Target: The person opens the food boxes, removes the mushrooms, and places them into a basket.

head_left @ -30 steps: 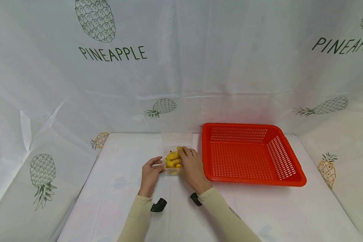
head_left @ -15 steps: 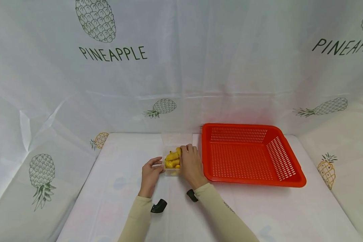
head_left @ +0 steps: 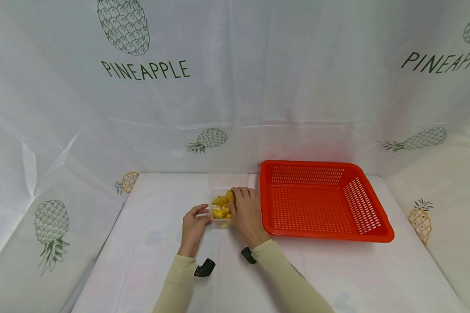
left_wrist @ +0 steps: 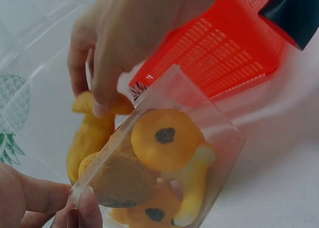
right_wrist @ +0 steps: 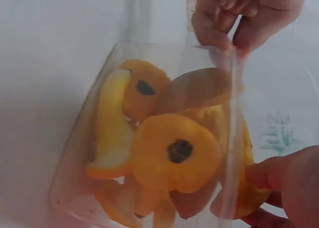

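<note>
Head view: yellow piece (head_left: 221, 201) in right hand (head_left: 247, 214) grip, above clear box (head_left: 221, 222).

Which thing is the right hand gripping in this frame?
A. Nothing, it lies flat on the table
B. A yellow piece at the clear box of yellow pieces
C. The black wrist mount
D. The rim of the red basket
B: the right hand curls its fingers round a yellow piece at the clear box, which the left hand pinches at its edge; the red basket stands untouched beside them.
</note>
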Motion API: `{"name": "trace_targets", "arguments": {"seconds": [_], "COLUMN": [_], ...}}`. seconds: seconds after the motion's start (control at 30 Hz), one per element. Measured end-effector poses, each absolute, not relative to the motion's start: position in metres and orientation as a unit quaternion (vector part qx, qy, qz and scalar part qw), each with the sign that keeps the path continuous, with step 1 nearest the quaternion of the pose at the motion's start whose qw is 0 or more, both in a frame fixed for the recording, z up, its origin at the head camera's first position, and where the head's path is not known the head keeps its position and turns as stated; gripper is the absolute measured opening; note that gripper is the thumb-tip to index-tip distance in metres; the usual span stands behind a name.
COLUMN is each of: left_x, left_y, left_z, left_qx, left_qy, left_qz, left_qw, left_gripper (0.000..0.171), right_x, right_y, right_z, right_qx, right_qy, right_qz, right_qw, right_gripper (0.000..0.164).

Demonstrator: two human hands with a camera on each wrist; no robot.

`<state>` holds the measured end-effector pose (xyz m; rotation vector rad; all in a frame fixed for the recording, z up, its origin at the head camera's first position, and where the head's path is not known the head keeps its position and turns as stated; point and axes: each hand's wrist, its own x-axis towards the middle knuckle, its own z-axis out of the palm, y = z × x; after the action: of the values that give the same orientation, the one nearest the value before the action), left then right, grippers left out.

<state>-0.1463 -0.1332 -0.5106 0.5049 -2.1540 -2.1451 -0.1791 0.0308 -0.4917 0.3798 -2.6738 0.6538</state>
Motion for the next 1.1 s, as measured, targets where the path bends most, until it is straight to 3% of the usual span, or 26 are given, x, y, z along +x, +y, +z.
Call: {"name": "trace_targets", "arguments": {"seconds": [0.23, 0.67, 1.1], "left_x": [-0.141, -0.146, -0.147], "left_y": [-0.135, -0.135, -0.134], "left_z": [-0.512, -0.51, -0.509], "left_qx": [0.16, 0.168, 0.173], "left_qy": [-0.696, -0.705, -0.706], "left_qz": [-0.7, -0.688, -0.687], "left_qw": [0.023, 0.027, 0.013], "left_gripper": [0.039, 0.042, 0.041], "right_x": [-0.167, -0.152, -0.152], "right_y": [0.037, 0.072, 0.12], "right_z": [-0.482, -0.446, -0.437], "right_qx": [0.148, 0.133, 0.091], "right_qy": [-0.926, -0.912, -0.915], "right_qz": [0.247, 0.262, 0.263], "right_qw": [0.244, 0.286, 0.291], "right_gripper": [0.039, 0.04, 0.046]}}
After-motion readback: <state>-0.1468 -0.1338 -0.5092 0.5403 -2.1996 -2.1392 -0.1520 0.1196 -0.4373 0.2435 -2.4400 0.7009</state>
